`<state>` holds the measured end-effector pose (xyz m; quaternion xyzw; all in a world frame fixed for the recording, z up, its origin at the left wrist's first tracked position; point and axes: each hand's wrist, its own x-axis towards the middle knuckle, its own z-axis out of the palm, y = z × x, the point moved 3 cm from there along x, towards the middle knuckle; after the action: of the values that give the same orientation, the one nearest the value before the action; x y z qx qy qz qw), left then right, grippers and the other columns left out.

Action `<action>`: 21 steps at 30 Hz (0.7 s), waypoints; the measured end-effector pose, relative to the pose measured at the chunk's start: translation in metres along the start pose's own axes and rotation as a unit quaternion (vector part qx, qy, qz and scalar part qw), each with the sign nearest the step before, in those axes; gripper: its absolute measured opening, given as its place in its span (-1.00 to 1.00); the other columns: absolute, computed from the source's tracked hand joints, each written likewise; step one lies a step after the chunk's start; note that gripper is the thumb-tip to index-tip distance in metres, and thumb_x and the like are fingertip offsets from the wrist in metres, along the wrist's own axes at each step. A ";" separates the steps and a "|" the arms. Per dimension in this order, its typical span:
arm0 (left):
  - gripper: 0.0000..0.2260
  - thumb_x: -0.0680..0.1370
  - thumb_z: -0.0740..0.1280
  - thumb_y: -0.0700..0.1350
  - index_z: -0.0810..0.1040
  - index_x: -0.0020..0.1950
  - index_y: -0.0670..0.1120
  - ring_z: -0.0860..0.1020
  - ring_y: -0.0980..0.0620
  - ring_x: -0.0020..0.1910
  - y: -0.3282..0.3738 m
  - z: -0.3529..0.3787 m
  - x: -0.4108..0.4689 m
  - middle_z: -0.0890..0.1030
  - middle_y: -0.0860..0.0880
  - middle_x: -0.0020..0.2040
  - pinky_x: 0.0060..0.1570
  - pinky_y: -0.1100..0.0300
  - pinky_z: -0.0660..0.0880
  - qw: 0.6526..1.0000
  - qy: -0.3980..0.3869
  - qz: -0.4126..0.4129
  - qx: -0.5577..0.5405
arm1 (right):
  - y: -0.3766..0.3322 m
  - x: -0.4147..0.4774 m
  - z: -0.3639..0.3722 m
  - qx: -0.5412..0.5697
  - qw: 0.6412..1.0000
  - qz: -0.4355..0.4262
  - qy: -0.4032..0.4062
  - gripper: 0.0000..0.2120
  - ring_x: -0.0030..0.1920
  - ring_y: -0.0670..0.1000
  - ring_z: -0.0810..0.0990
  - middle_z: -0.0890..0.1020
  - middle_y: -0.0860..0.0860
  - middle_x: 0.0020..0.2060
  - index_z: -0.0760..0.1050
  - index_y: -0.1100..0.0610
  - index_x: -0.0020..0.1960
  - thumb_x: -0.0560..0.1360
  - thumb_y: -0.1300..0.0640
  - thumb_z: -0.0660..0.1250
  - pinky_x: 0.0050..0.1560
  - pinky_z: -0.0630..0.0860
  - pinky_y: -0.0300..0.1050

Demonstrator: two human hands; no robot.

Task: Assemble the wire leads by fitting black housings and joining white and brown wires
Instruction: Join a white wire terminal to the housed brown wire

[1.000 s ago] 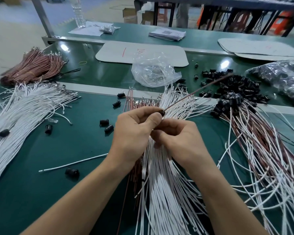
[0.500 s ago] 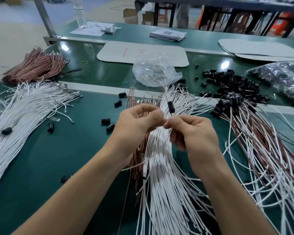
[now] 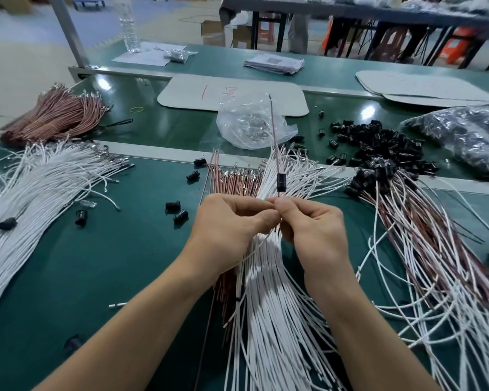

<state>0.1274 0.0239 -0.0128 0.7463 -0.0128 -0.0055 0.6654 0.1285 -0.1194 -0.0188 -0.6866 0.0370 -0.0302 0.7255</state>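
One upright brown wire (image 3: 274, 136), black housing (image 3: 281, 182) on it, in the pinching grip of left hand (image 3: 232, 227) and right hand (image 3: 314, 230)

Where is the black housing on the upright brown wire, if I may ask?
In the head view's centre, the black housing sits on the brown wire just above the right hand.

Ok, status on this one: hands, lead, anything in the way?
Left hand and right hand both pinch the brown wire. Black housing sits on it, just above the pinch. White wires lie underneath, nothing blocking.
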 end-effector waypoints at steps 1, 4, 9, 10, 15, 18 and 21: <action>-0.88 0.47 0.57 -0.23 0.79 -0.09 -0.02 0.70 0.09 -0.23 0.001 0.000 0.000 0.76 -0.03 -0.21 -0.15 0.32 0.59 1.000 -0.001 -0.001 -0.013 | -0.001 0.000 0.001 0.025 1.000 0.012 -0.010 -0.81 -0.23 -0.04 0.67 0.77 0.10 -0.20 0.77 0.12 -0.11 0.60 0.23 0.40 -0.20 0.57 -0.24; -0.93 0.44 0.57 -0.27 0.78 -0.15 -0.11 0.65 0.09 -0.31 0.002 0.000 0.000 0.74 -0.08 -0.26 -0.19 0.31 0.58 0.999 0.001 -0.011 -0.044 | -0.001 0.000 0.002 0.055 0.997 0.044 -0.029 -0.80 -0.23 0.04 0.59 0.74 0.13 -0.23 0.77 0.13 -0.13 0.59 0.22 0.39 -0.19 0.55 -0.17; -0.92 0.44 0.59 -0.24 0.76 -0.23 -0.10 0.62 0.14 -0.39 0.004 0.003 -0.003 0.71 -0.04 -0.33 -0.29 0.34 0.54 1.000 -0.016 -0.005 0.014 | -0.001 0.007 -0.004 0.079 0.994 0.072 -0.032 -0.80 -0.38 -0.04 0.39 0.58 0.08 -0.33 0.73 0.09 -0.26 0.52 0.14 0.46 -0.41 0.33 -0.25; -0.91 0.45 0.59 -0.24 0.75 -0.24 -0.10 0.61 0.14 -0.41 0.003 0.003 -0.004 0.70 -0.03 -0.35 -0.32 0.33 0.53 0.999 -0.018 -0.005 0.027 | -0.001 0.008 -0.006 0.091 0.992 0.076 -0.034 -0.86 -0.39 -0.04 0.37 0.57 0.08 -0.34 0.73 0.09 -0.27 0.45 0.09 0.50 -0.39 0.31 -0.21; -0.87 0.44 0.55 -0.23 0.75 -0.26 -0.03 0.60 0.11 -0.42 0.006 0.006 -0.007 0.69 -0.01 -0.39 -0.32 0.24 0.54 0.997 -0.043 0.019 0.063 | -0.004 0.013 -0.021 0.163 0.982 0.094 -0.007 -0.77 -0.41 -0.05 0.56 0.68 0.08 -0.32 0.69 0.16 -0.18 0.28 0.01 0.47 -0.39 0.44 -0.25; -0.86 0.43 0.51 -0.27 0.75 -0.25 -0.05 0.61 0.06 -0.41 0.010 0.009 -0.011 0.69 -0.04 -0.38 -0.32 0.23 0.54 0.988 -0.138 0.035 0.060 | -0.005 0.018 -0.034 0.205 0.973 0.101 0.043 -0.75 -0.45 -0.07 0.57 0.68 0.07 -0.35 0.66 0.21 -0.13 0.33 0.03 0.44 -0.45 0.45 -0.30; -0.94 0.45 0.52 -0.22 0.76 -0.19 -0.07 0.65 0.03 -0.36 0.014 0.018 -0.021 0.71 -0.06 -0.32 -0.29 0.22 0.57 0.968 -0.245 0.035 0.044 | -0.004 0.023 -0.045 0.227 0.965 0.114 0.059 -0.73 -0.50 -0.13 0.48 0.63 0.01 -0.39 0.64 0.22 -0.09 0.33 0.04 0.45 -0.41 0.43 -0.33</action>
<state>0.1053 0.0051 -0.0014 0.7498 -0.2017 -0.1648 0.6083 0.1472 -0.1663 -0.0171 -0.4918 0.1499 0.0043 0.8577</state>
